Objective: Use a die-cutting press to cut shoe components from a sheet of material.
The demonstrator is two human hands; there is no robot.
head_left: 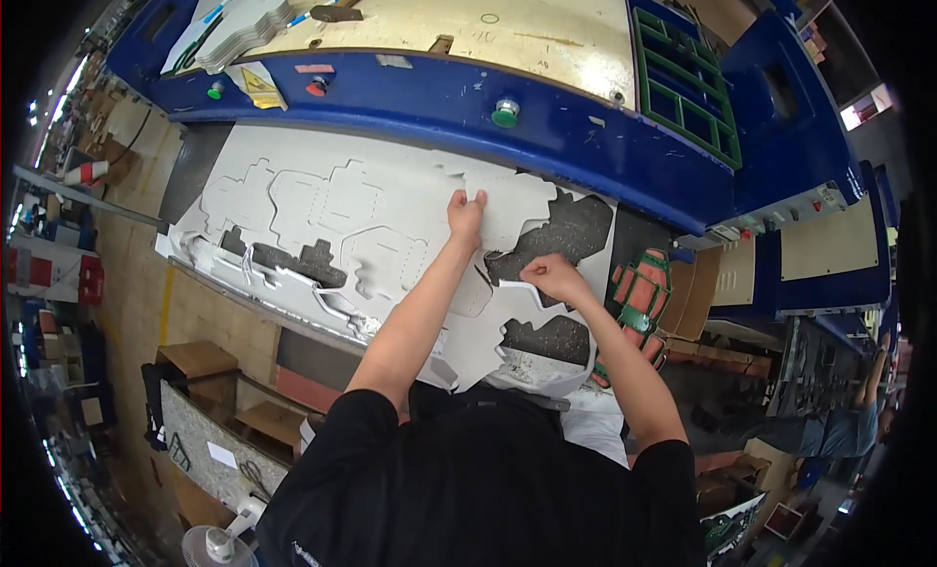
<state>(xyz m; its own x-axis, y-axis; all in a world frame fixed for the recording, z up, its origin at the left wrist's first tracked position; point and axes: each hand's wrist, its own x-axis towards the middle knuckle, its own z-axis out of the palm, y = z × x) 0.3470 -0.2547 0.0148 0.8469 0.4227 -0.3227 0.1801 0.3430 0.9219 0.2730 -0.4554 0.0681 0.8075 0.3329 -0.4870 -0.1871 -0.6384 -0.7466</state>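
Note:
A large white cardboard sheet [322, 201] with die-cut outlines and fold lines lies in front of me. Dark gaps show where pieces have come out of it. My left hand [467, 221] is closed on the edge of a cut white cardboard piece [512, 211], thumb along its near-left side. To the right, over a dark opening [576, 230], my right hand [551, 274] has its fingers pinched together. The fingertips are close to a narrow white strip of the sheet [522, 286]; whatever they pinch, if anything, is too small to make out.
Beyond the sheet runs a blue machine [390, 84] with green and red push buttons and a pale board [547, 30]. On that board rest a hammer [337, 13] and stacked cut sheets [244, 25]. A green-and-red block-like form [644, 289] lies right; another person [849, 430] is farther right.

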